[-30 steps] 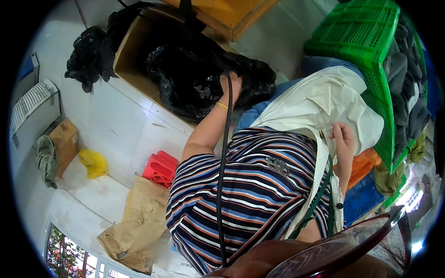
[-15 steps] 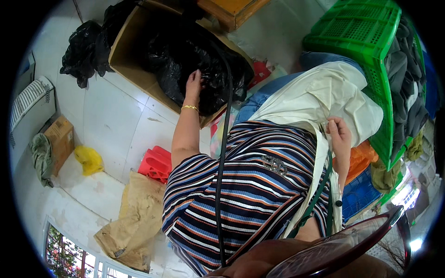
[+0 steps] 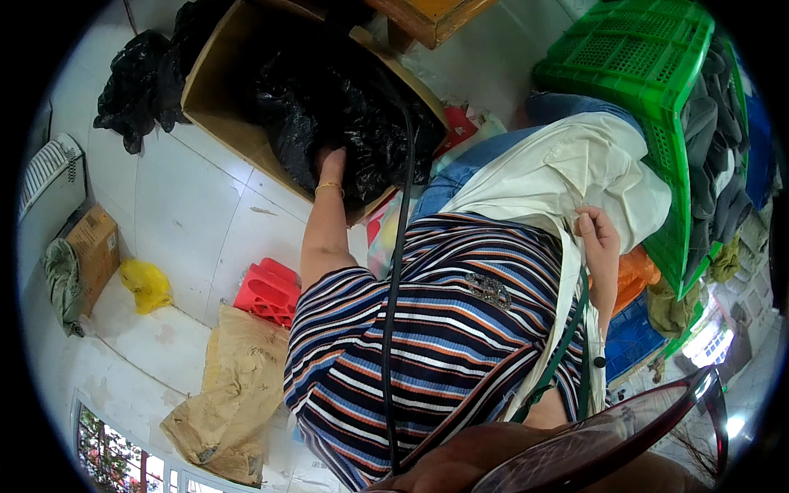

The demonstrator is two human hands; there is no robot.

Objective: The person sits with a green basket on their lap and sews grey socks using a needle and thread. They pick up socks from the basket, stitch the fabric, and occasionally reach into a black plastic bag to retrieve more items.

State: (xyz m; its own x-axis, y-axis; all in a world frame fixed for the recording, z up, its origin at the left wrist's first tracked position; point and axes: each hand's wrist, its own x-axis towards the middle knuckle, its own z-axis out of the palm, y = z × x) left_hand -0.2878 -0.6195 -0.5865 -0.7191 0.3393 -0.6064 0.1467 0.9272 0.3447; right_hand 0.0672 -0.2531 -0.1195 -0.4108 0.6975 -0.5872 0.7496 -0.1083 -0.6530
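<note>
My left hand (image 3: 331, 162), with a gold bracelet at the wrist, reaches into a black plastic bag (image 3: 288, 135) that lines an open cardboard box (image 3: 215, 78). Its fingers are sunk among the dark folds, so whether they grip anything is hidden. A cream-coloured apron (image 3: 567, 156) lies over my lap and jeans. Close to my waist, my right hand (image 3: 602, 234) has its fingers curled together at the edge of the apron, pinching the cloth near its strap.
To the right stands a green plastic crate (image 3: 633, 57) beside dark grey cloth pieces (image 3: 708, 140). A blue crate (image 3: 633, 337) and an orange bag (image 3: 637, 267) are lower right. A red plastic item (image 3: 269, 292), a brown sack (image 3: 234, 394) and a yellow bag (image 3: 146, 286) lie left on the floor.
My left hand has gone lower and deeper into the black bag, and its fingers have dropped out of sight. The right hand keeps its place at the apron. The view has shifted slightly.
</note>
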